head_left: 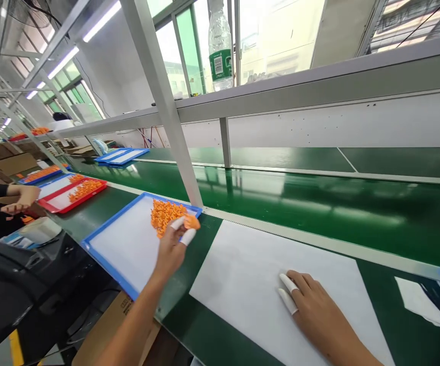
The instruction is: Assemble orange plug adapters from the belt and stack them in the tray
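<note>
So the left hand (172, 244) is reaching out over the blue tray (105, 264) at centre-left of the frame, and its grip is pinched narrow on one orange piece (192, 222), held between the thumb and a finger right at the edge of the orange pile (165, 213) in the tray's far corner. The fingertips wear white finger cots (188, 236), I'd guess to keep skin off the small parts and stop them slipping. The right hand (315, 305) lies palm-down at lower right on the white sheet (242, 274), grip slack and holding nothing; it looks like it's just pinning the sheet flat on the green table (319, 208). Tray and sheet sit side by side, which keeps the pile within easy reach. Over at the left edge a co-worker's hand (21, 195) hovers near a red tray (72, 195) holding more orange bits. A water bottle (220, 46) is parked up on the top rail, away from the trays.
</note>
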`<state>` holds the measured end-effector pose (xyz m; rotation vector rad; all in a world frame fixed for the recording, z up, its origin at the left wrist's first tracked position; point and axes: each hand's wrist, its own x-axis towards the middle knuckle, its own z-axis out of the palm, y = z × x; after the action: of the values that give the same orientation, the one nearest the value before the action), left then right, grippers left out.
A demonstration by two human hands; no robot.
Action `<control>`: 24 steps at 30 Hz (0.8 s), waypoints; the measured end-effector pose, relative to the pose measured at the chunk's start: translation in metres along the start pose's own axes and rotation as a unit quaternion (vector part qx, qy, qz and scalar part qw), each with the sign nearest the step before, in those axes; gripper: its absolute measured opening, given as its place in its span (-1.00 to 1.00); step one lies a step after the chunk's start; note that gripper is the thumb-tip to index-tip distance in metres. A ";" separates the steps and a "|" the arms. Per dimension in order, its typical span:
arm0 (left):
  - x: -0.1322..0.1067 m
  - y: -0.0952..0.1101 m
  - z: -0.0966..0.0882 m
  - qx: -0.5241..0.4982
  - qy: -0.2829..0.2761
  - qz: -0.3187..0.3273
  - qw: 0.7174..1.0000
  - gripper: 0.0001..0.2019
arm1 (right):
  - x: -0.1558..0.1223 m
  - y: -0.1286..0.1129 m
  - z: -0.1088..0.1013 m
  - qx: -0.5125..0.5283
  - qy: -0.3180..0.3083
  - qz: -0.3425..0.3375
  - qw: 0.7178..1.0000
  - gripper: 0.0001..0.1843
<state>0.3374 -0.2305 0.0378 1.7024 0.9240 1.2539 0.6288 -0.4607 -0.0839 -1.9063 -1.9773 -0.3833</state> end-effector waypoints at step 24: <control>0.040 -0.088 -0.134 0.252 0.138 -0.131 0.949 -0.63 | -0.011 0.010 0.027 0.035 0.037 -0.004 0.999 -0.74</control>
<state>0.2091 -0.1345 -0.0035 1.7213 1.6986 1.1533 0.6373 -0.4584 -0.1137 -1.8144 -1.9258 -0.3762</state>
